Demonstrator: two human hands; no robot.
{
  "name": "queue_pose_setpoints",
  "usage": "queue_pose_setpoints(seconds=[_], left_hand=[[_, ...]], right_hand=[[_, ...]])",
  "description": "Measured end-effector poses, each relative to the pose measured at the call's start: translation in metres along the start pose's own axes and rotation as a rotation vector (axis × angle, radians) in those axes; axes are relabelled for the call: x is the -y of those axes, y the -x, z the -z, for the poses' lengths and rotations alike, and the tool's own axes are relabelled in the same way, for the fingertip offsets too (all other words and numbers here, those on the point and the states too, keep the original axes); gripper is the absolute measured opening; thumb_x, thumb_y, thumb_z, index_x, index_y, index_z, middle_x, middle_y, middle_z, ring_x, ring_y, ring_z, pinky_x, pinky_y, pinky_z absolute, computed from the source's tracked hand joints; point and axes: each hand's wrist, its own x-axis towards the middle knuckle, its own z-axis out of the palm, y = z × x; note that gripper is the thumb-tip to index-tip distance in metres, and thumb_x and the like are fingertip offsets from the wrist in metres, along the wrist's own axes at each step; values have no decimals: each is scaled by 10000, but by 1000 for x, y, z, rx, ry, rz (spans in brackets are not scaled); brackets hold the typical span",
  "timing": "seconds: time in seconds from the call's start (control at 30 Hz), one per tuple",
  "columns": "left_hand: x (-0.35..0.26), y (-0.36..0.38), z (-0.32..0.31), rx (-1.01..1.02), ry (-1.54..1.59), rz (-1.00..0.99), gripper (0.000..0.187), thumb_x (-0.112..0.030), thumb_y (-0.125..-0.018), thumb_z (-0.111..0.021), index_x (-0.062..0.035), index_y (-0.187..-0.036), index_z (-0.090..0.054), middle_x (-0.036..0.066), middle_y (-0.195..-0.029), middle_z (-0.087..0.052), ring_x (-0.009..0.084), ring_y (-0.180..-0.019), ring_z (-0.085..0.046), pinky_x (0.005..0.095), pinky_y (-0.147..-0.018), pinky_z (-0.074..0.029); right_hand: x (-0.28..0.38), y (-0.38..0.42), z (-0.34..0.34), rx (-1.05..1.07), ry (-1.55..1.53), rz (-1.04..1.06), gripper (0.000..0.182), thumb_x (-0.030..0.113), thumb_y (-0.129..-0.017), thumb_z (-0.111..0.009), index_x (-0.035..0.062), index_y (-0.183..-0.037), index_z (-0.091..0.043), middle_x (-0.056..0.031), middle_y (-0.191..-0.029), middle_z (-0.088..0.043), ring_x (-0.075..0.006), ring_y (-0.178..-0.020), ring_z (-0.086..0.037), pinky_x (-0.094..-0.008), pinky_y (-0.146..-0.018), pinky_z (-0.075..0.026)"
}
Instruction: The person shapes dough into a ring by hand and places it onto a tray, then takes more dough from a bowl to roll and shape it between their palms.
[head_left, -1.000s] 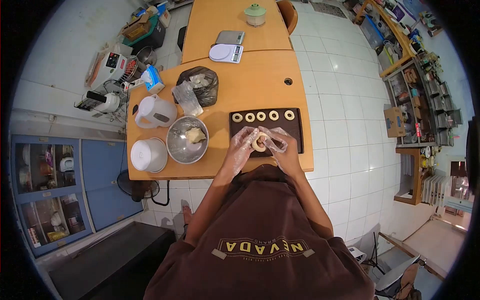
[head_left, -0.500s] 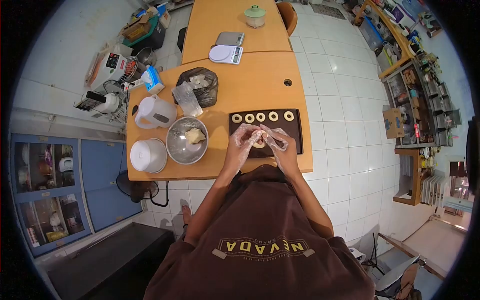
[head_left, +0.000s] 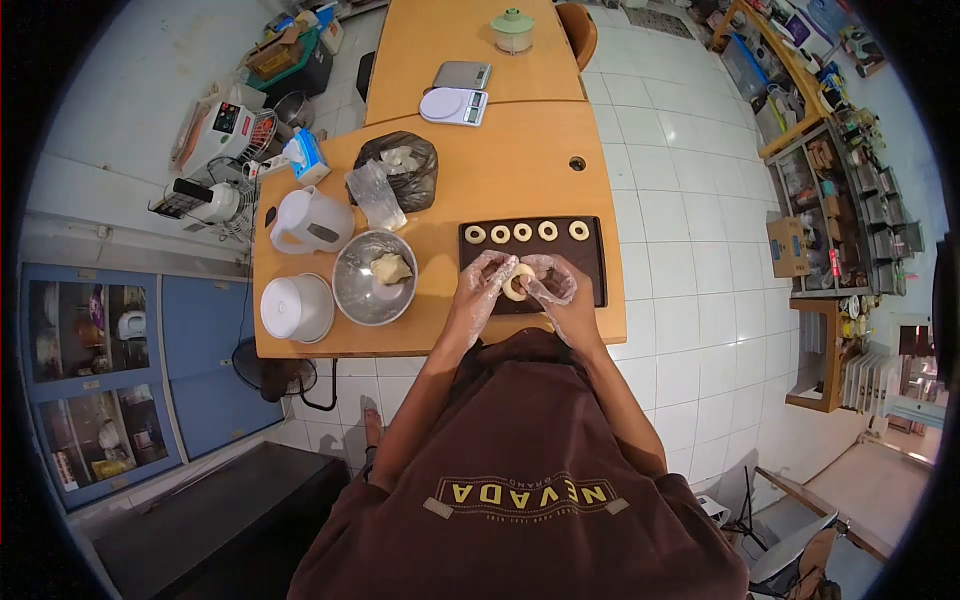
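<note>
Between my floury hands is a ring of pale dough (head_left: pixel 511 291), held above the near part of a dark baking tray (head_left: pixel 586 262). My left hand (head_left: pixel 486 285) pinches the ring from its left side. On the other side, the fingers of my right hand (head_left: pixel 556 287) close on it, with the thumb near the hole. Several dough rings (head_left: pixel 522 232) lie in a row along the tray's far edge. To the left of the tray stands a metal bowl (head_left: pixel 350 302) with a lump of dough (head_left: pixel 390 269) inside.
Left of the bowl are a white tub (head_left: pixel 297 308) and a white pitcher (head_left: pixel 312 221). A black plastic bag (head_left: pixel 412 172) lies behind the bowl. Farther back on the wooden table (head_left: pixel 520 150) sit a kitchen scale (head_left: pixel 452 106) and a green-lidded container (head_left: pixel 513 32).
The dough ring has turned between my fingers, and its round shape and hole now show more plainly. My fingers have shifted around it.
</note>
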Motion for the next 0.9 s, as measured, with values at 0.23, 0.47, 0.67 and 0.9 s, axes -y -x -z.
queue_pose_setpoints(seconds=[0.23, 0.47, 0.67, 0.9], left_hand=[[-4, 3, 2, 43, 224, 63, 120, -155, -1043, -645, -39, -1071, -637, 50, -1000, -668, 112, -1001, -651, 299, -861, -541], [-2, 2, 2, 8, 294, 153, 163, -182, -1063, -608, -35, -1132, -621, 69, -1093, -677, 167, -991, -698, 352, -895, -590], [7, -3, 9, 52, 279, 105, 176, -176, -1062, -610, -35, -1166, -616, 68, -1130, -675, 175, -1033, -694, 351, -923, -591], [-10, 8, -10, -28, 64, 16, 198, -125, -1050, -615, 9, -1196, -618, 87, -1138, -679, 166, -1035, -691, 334, -917, -588]], right_hand=[[4, 1, -2, -16, -32, -11, 214, 55, -963, -737, -26, -1150, -675, -52, -1044, -714, -109, -967, -650, -281, -889, -530], [-2, 0, 1, -20, 19, 13, 208, 49, -991, -692, -32, -1182, -684, -65, -1063, -710, -111, -981, -644, -279, -879, -528], [5, 1, -1, -43, 108, 36, 267, 64, -1007, -665, -34, -1253, -694, -72, -1090, -717, -115, -999, -644, -277, -888, -523], [-5, -3, 2, -50, 112, 34, 272, 53, -972, -697, -22, -1233, -714, -92, -1103, -734, -137, -1005, -667, -295, -896, -534]])
